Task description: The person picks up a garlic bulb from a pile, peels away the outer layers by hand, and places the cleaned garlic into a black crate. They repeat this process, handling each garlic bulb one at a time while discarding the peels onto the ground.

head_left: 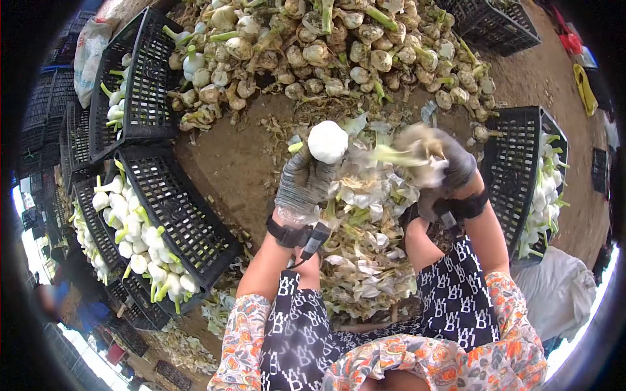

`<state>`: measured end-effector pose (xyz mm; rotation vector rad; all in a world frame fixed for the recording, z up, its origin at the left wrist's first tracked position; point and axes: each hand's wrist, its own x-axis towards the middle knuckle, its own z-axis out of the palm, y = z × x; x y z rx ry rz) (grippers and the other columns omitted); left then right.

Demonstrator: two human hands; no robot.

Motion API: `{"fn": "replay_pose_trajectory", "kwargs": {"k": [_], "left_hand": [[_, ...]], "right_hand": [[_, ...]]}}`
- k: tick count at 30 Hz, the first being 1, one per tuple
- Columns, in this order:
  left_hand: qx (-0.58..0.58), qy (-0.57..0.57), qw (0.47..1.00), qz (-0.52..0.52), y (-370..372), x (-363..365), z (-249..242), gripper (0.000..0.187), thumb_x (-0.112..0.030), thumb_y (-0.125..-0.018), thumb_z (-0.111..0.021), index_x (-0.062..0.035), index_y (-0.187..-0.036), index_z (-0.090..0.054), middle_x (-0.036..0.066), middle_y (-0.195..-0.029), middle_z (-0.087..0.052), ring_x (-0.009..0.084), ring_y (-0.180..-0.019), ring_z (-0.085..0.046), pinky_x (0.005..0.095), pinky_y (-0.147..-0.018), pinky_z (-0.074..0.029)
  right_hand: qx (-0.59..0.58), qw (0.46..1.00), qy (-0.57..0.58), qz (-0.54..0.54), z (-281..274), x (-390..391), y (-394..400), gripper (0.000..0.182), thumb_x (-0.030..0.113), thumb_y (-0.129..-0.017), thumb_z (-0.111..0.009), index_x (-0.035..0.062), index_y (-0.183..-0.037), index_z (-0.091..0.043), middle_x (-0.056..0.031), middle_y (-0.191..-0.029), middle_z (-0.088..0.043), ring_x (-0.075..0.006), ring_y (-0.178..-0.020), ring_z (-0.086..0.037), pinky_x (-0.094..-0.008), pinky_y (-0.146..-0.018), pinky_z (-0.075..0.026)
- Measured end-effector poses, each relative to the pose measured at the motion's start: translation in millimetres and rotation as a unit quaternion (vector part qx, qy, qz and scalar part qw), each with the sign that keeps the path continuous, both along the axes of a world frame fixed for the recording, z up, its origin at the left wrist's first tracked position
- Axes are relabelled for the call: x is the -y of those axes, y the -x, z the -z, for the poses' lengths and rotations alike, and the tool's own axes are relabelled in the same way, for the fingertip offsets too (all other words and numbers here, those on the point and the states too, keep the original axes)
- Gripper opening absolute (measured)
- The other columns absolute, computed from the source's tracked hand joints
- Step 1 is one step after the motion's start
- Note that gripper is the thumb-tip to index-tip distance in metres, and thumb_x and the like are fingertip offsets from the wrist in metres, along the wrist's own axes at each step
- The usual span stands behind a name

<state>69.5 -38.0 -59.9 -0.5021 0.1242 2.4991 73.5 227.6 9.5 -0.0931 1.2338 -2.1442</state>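
My left hand [305, 174], in a grey work glove, is closed around a clean white garlic bulb [327, 142]. A short green stem pokes out on the bulb's left side. To the right, my gloved right hand [453, 163] is smeared by motion. It grips blurred brownish garlic skin [422, 151] with a pale strip trailing left; its fingertips are hard to make out. Between and below both hands lies a heap of peeled garlic skins [368, 254]. Beyond them rises a large pile of dirty, unpeeled garlic [316, 53].
Black plastic crates of white garlic stand at left [179, 205], upper left [151, 81] and right [512, 173]. Another crate [492, 26] sits at the upper right. A white sack [557, 287] lies at the lower right. Part of another person [55, 296] shows at far left.
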Motion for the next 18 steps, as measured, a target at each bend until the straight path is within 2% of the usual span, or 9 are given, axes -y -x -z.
{"fn": "replay_pose_trajectory", "kwargs": {"k": [1,3,4,6,8,12,15,16,18], "left_hand": [[0.015,0.011,1.0,-0.005,1,0,1,0.039,-0.013,-0.085,-0.054,0.0019,-0.12,-0.044,0.018,-0.119,-0.051,0.0288,-0.107,-0.053,0.0374,-0.088,-0.05],[0.049,0.038,0.998,-0.008,1,-1,0,0.038,-0.013,-0.086,-0.053,0.0027,-0.119,-0.044,0.018,-0.117,-0.052,0.0278,-0.103,-0.055,0.0359,-0.085,-0.052],[0.068,0.053,0.996,-0.006,0,-3,-2,0.038,-0.014,-0.086,-0.053,0.0031,-0.118,-0.045,0.018,-0.115,-0.053,0.0271,-0.101,-0.057,0.0351,-0.083,-0.053],[0.072,0.085,0.994,-0.013,0,2,9,0.035,-0.018,-0.084,-0.054,0.0002,-0.114,-0.049,0.015,-0.111,-0.056,0.0237,-0.097,-0.058,0.0346,-0.077,-0.055],[0.18,0.069,0.98,-0.04,6,13,-5,0.033,-0.02,-0.085,-0.054,-0.0019,-0.112,-0.051,0.013,-0.105,-0.059,0.0236,-0.09,-0.06,0.033,-0.069,-0.055],[0.092,0.051,0.98,-0.167,46,90,-32,0.03,-0.019,-0.082,-0.06,-0.0022,-0.106,-0.053,0.012,-0.093,-0.062,0.0186,-0.076,-0.062,0.0285,-0.058,-0.057],[-0.04,-0.091,0.933,-0.347,85,153,-103,0.058,-0.024,-0.071,-0.07,0.0089,-0.112,-0.046,0.013,-0.087,-0.059,0.0166,-0.068,-0.056,0.0272,-0.06,-0.05],[-0.169,-0.129,0.933,-0.289,84,162,-121,0.067,-0.028,-0.071,-0.07,0.0127,-0.116,-0.04,0.012,-0.086,-0.057,0.0164,-0.069,-0.052,0.0259,-0.063,-0.048],[-0.271,0.11,0.892,-0.344,85,168,-130,0.064,-0.025,-0.074,-0.068,0.0103,-0.118,-0.039,0.011,-0.093,-0.055,0.0157,-0.077,-0.052,0.0246,-0.068,-0.048]], "right_hand": [[-0.116,0.981,-0.155,-0.014,0,5,2,0.051,0.033,-0.075,-0.063,0.0038,-0.115,-0.05,-0.0169,-0.106,-0.056,-0.0216,-0.084,-0.061,-0.032,-0.069,-0.051],[-0.246,0.748,-0.592,-0.173,22,17,4,0.053,0.044,-0.077,-0.059,0.0102,-0.117,-0.052,-0.0184,-0.112,-0.054,-0.034,-0.101,-0.054,-0.0389,-0.084,-0.044],[-0.219,0.681,-0.675,-0.181,23,29,4,0.05,0.045,-0.078,-0.058,0.0129,-0.116,-0.053,-0.0206,-0.114,-0.053,-0.0364,-0.1,-0.053,-0.0366,-0.083,-0.044],[-0.266,0.777,-0.568,-0.055,45,34,-3,0.044,0.04,-0.078,-0.059,0.0123,-0.113,-0.055,-0.0178,-0.111,-0.056,-0.0345,-0.095,-0.056,-0.0374,-0.081,-0.046],[-0.193,0.869,-0.451,-0.064,52,41,-7,0.037,0.033,-0.079,-0.06,0.012,-0.109,-0.057,-0.0158,-0.107,-0.058,-0.0323,-0.092,-0.058,-0.0376,-0.08,-0.046],[-0.27,0.817,-0.492,-0.135,61,53,-18,0.031,0.02,-0.079,-0.059,0.0068,-0.107,-0.057,-0.0154,-0.099,-0.06,-0.032,-0.094,-0.055,-0.0359,-0.082,-0.044],[-0.34,0.831,-0.424,-0.119,65,50,-17,0.03,0.023,-0.084,-0.055,0.0033,-0.106,-0.055,-0.0144,-0.091,-0.06,-0.0268,-0.081,-0.059,-0.0331,-0.074,-0.048],[-0.246,0.874,-0.404,-0.113,62,49,-17,0.03,0.025,-0.085,-0.053,0.0025,-0.105,-0.056,-0.0125,-0.088,-0.06,-0.0232,-0.076,-0.059,-0.0312,-0.07,-0.048],[-0.05,0.932,-0.348,-0.092,58,54,-14,0.032,0.029,-0.089,-0.05,0.0007,-0.102,-0.056,-0.0088,-0.082,-0.059,-0.0161,-0.066,-0.059,-0.0273,-0.061,-0.049]]}}
